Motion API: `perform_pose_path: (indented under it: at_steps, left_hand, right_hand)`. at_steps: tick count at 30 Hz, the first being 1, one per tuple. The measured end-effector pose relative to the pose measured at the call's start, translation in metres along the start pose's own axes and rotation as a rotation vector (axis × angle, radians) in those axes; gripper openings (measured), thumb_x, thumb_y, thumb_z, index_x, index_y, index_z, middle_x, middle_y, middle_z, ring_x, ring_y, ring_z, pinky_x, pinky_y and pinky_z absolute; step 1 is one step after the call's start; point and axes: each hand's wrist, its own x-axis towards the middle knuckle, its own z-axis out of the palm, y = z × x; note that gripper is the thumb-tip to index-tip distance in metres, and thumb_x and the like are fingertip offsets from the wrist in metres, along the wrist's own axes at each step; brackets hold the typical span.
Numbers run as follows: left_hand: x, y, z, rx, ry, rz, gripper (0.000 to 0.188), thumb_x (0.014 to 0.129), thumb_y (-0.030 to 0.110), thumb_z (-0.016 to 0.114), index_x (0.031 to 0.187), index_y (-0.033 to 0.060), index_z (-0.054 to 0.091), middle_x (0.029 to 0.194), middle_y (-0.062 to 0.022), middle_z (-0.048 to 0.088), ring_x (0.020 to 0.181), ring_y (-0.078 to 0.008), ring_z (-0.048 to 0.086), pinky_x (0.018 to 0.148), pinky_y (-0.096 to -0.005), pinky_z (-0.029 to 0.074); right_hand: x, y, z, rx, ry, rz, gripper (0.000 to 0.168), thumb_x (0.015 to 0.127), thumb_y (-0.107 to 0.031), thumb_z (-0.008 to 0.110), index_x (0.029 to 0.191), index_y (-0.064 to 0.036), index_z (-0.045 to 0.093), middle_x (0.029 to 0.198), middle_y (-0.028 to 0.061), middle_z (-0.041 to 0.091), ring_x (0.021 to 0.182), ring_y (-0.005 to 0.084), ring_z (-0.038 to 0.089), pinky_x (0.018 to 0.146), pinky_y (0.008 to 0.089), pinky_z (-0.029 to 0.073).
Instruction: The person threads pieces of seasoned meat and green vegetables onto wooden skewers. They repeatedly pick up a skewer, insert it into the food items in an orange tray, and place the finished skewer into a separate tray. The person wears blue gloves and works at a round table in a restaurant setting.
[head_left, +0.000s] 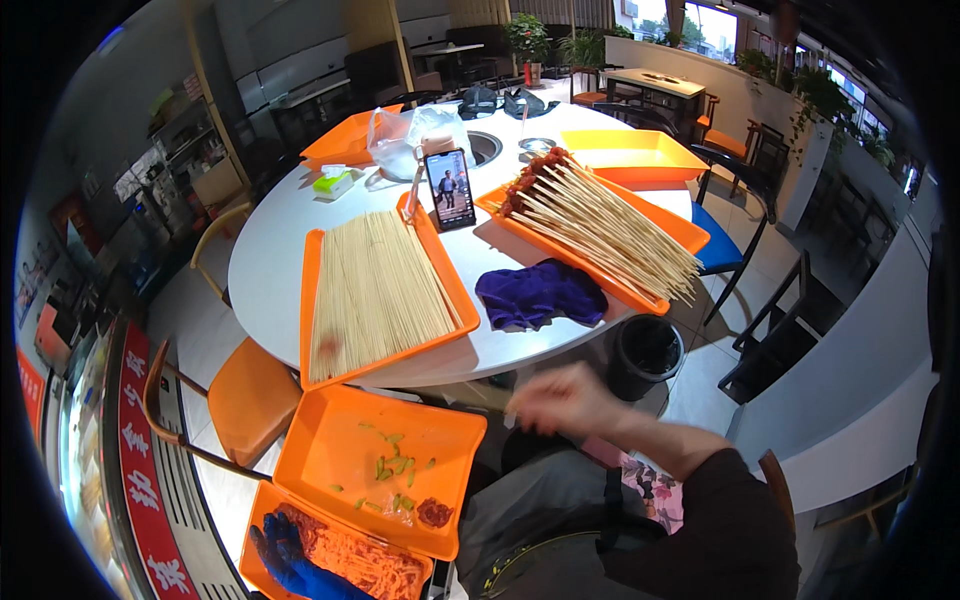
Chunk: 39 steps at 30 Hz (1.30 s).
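Observation:
My left hand (289, 559), in a blue glove, is over the left end of an orange tray (259, 517) of red marinated meat (367, 566). Its fingers are spread a little, with nothing visible in them. My right hand (562, 401) is bare and blurred above my lap, near the table edge; whether it holds something cannot be made out. Between the meat and the table is a larger orange tray (337, 420) with green pieces (394, 465) and a small clump of red meat (434, 513). Bare bamboo skewers (375, 292) fill another orange tray (306, 300).
Loaded skewers (600, 221) lie in an orange tray (667, 225) beside a purple cloth (540, 294). A phone (450, 187) stands on the round white table (262, 255). A black bin (646, 356) is below its edge. An orange-seated chair (251, 397) is at left.

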Motion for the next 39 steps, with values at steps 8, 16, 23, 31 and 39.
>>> perform_pose_path:
  at_steps: [8,16,23,31,39]
  left_hand:
    - [-0.005,-0.037,-0.002,-0.021,0.022,-0.084,0.035,0.089,0.006,0.035,0.121,-0.0046,0.039,0.114,-0.018,0.049,0.105,-0.0262,0.049,0.09,-0.0355,0.04]
    - [-0.006,-0.032,-0.004,-0.01,0.021,-0.081,0.034,0.087,0.005,0.037,0.12,-0.0044,0.041,0.114,-0.0172,0.05,0.104,-0.026,0.05,0.09,-0.0348,0.041]
    - [-0.007,-0.03,-0.005,0.025,0.067,-0.182,0.033,0.085,0.003,0.039,0.117,-0.0038,0.044,0.113,-0.0142,0.051,0.101,-0.0243,0.052,0.086,-0.0327,0.043]
    - [-0.019,-0.02,-0.002,-0.025,0.145,-0.217,0.031,0.083,0.001,0.041,0.113,-0.0043,0.048,0.108,-0.0163,0.054,0.098,-0.0257,0.054,0.085,-0.035,0.044]
    - [-0.022,-0.013,-0.024,0.008,0.154,-0.173,0.032,0.082,-0.002,0.04,0.114,-0.0048,0.046,0.111,-0.0185,0.052,0.099,-0.0286,0.054,0.086,-0.0365,0.044]
  right_hand:
    - [0.042,-0.014,-0.192,-1.245,0.926,-0.58,0.01,0.076,-0.011,0.056,0.08,-0.004,0.062,0.072,0.0122,0.061,0.065,0.0277,0.059,0.058,0.0335,0.046]
    - [0.062,0.005,-0.2,-1.444,0.875,-0.466,0.011,0.076,-0.013,0.051,0.07,-0.009,0.06,0.066,0.0103,0.058,0.062,0.0274,0.058,0.056,0.0363,0.046]
    - [0.064,0.002,-0.195,-1.624,0.838,-0.352,0.009,0.073,-0.015,0.055,0.068,-0.009,0.059,0.063,0.0095,0.057,0.06,0.0268,0.058,0.054,0.0361,0.045]
    - [0.121,-0.039,-0.086,-0.843,0.435,-0.571,0.018,0.076,-0.017,0.056,0.08,0.0,0.063,0.071,0.0139,0.061,0.064,0.0274,0.058,0.056,0.0343,0.045]
    - [0.24,-0.032,0.076,-0.922,-0.008,-0.333,0.035,0.076,-0.035,0.058,0.075,0.0,0.062,0.075,0.0147,0.061,0.074,0.0274,0.06,0.066,0.0364,0.047]
